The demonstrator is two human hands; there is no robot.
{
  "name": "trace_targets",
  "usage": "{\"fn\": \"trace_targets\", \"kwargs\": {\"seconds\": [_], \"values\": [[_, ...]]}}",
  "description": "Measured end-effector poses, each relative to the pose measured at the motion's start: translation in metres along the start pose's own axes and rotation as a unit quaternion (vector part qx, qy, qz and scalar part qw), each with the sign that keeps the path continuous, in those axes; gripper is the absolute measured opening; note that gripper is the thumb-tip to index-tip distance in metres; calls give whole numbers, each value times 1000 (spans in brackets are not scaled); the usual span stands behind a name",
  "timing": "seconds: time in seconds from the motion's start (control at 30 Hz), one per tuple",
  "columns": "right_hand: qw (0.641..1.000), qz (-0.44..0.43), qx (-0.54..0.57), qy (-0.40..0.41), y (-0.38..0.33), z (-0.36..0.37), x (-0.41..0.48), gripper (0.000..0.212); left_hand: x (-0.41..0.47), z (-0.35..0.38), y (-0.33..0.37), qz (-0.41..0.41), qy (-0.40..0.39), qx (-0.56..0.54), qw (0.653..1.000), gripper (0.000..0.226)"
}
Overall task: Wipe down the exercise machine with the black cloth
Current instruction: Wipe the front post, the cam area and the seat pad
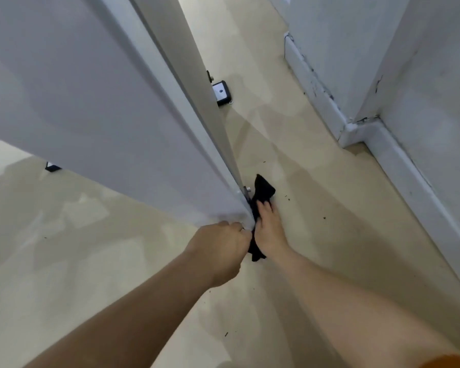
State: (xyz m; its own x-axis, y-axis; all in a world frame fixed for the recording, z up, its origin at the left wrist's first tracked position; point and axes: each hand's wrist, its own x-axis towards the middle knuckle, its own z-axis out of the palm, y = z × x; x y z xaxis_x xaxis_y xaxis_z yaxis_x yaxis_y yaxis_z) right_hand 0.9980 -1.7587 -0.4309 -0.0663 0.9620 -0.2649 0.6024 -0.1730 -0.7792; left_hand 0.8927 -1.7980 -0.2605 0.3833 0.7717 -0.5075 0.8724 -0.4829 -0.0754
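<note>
The exercise machine (91, 102) is a tall white panel with a grey side edge, running from the top of the view down to a low corner at the centre. My left hand (221, 248) grips that bottom corner with curled fingers. My right hand (268, 229) holds the black cloth (263, 189) against the machine's lower edge, beside a small bolt. Part of the cloth sticks out past my fingertips and part hangs below my wrist, between both hands.
A black and metal machine foot (221, 92) sits on the beige floor (316, 261) behind the panel, and another dark foot (52, 167) shows at the left. A white wall with a scuffed baseboard (398, 166) runs along the right. Small dark specks lie on the floor.
</note>
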Motion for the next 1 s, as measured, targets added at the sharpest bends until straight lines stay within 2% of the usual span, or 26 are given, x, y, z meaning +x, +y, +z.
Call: {"fn": "trace_targets", "kwargs": {"seconds": [0.03, 0.07, 0.1, 0.13, 0.2, 0.23, 0.27, 0.33, 0.4, 0.43, 0.47, 0.5, 0.57, 0.63, 0.73, 0.87, 0.93, 1.0], "values": [[999, 1, -23, -22, 3, 11, -9, 55, 0, 8, 1, -14, -19, -25, 999, 52], [1000, 12, 2, -25, 2, 16, -19, 58, -1, 15, 0, -29, -57, -39, 997, 51], [994, 51, 90, -22, -1, 17, -27, 61, -3, 22, -4, -44, -103, -38, 993, 46], [967, 118, 225, -14, -9, 11, -29, 64, -4, 28, -10, -58, -152, -24, 986, 42], [863, 252, 437, -1, -26, 2, -22, 69, -11, 35, -20, -78, -229, -15, 970, 38], [826, 280, 489, 7, -37, -3, -19, 68, -13, 36, -26, -89, -244, -25, 965, 38], [804, 293, 517, 11, -50, -9, -19, 66, -13, 35, -30, -100, -250, -47, 962, 38], [780, 293, 552, 31, -78, -28, -29, 61, -11, 28, -34, -118, -217, -110, 963, 39], [769, 270, 579, 20, -103, -50, -44, 61, -9, 13, -31, -127, -125, -220, 959, 22], [768, 256, 587, 14, -119, -63, -52, 63, -13, 0, -27, -140, -76, -286, 945, 11], [765, 245, 596, 10, -137, -77, -60, 64, -19, -14, -21, -151, -38, -356, 921, 13], [760, 237, 605, 11, -156, -94, -67, 66, -29, -30, -12, -157, -14, -430, 889, 26], [741, 235, 629, 5, -202, -133, -82, 65, -58, -77, 3, -175, 22, -575, 799, 51], [724, 220, 654, -13, -242, -166, -98, 62, -88, -125, 15, -186, 75, -667, 718, 58], [731, 171, 657, -72, -312, -227, -130, 62, -135, -205, 14, -204, 152, -705, 662, 55], [804, 98, 574, -122, -402, -303, -167, 77, -201, -319, 11, -226, 199, -756, 582, 35], [842, 65, 520, -131, -442, -336, -183, 84, -234, -371, 9, -223, 221, -768, 559, 32], [866, 41, 481, -130, -484, -367, -200, 81, -265, -415, 1, -243, 256, -751, 558, 29]]}}
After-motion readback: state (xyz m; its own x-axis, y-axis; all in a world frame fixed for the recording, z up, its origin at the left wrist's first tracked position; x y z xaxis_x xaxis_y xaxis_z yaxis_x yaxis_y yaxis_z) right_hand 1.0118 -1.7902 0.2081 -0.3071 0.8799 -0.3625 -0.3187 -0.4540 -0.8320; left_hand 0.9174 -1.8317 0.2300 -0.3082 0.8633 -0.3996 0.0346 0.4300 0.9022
